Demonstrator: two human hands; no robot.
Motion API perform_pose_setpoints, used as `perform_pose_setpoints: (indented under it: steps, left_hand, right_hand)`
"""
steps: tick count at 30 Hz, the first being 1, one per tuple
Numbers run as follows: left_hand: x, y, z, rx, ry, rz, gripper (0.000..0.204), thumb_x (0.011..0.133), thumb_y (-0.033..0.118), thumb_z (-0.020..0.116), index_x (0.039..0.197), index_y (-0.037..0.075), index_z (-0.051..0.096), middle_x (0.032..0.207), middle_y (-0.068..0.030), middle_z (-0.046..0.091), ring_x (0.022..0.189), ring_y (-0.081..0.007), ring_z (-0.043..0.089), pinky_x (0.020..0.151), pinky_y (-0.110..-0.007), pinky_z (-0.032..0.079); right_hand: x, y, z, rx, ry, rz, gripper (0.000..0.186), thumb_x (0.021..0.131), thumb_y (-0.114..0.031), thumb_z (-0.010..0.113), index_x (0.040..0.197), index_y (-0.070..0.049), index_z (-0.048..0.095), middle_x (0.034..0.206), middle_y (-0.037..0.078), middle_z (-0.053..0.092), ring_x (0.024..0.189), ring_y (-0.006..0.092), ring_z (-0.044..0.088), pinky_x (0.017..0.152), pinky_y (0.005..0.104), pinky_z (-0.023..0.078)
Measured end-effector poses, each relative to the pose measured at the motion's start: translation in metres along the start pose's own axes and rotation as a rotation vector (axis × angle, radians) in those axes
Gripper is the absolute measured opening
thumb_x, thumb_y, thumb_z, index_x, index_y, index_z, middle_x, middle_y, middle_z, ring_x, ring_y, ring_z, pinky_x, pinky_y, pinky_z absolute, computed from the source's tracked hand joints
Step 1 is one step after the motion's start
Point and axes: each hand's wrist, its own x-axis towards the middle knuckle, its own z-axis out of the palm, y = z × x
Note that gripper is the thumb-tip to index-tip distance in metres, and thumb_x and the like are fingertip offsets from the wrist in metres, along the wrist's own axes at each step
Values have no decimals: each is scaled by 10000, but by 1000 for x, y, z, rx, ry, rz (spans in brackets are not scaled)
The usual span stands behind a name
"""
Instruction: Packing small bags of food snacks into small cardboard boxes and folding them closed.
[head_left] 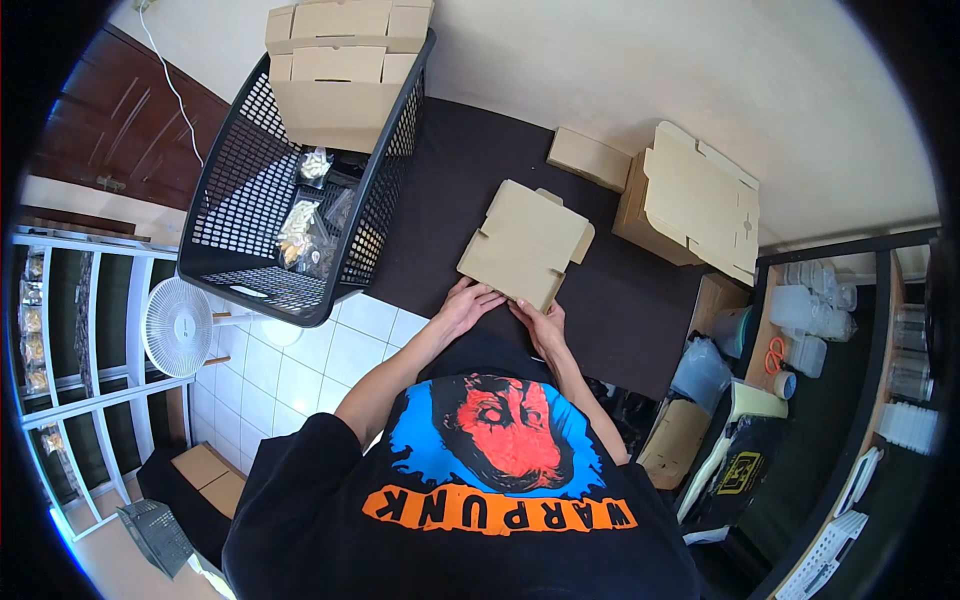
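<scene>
The box [527, 243] is found on the dark table [450, 160], directly beyond the hands. Its near edge is touched by the left hand [472, 308] and the right hand [542, 328], set slightly apart — fingers curled, though how firmly closed cannot be told.
</scene>
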Motion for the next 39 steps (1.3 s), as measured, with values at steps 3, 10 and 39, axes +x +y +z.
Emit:
perform_pose_setpoints:
  steps: [3, 10, 39]
  left_hand:
    - [-2, 0, 4, 30, 2, 12, 514, 1004, -40, 552, 1490, 28, 396, 1418, -272, 551, 1328, -406, 577, 1169, -534, 465]
    - [-4, 5, 7, 35, 71, -1, 491, 1001, -51, 542, 1471, 14, 414, 1403, -278, 561, 1327, -411, 576, 1159, -542, 474]
    - [38, -18, 29, 475, 667, 136, 713, 765, -210, 623, 1413, 23, 438, 1251, -181, 615, 977, -310, 726, 711, -405, 651]
  right_hand:
    - [1, 0, 1, -15, 16, 14, 395, 939, 53, 720, 1303, 49, 568, 1239, 196, 685, 1111, 304, 712, 987, 421, 622]
    - [0, 0, 5, -12, 9, 8, 401, 940, 51, 720, 1307, 60, 561, 1239, 198, 681, 1104, 314, 715, 992, 425, 622]
    - [8, -44, 86, -1794, 388, -491, 1178, 627, -406, 961, 1602, -129, 360, 1519, 426, 275, 1442, 639, 232, 1020, 790, 316]
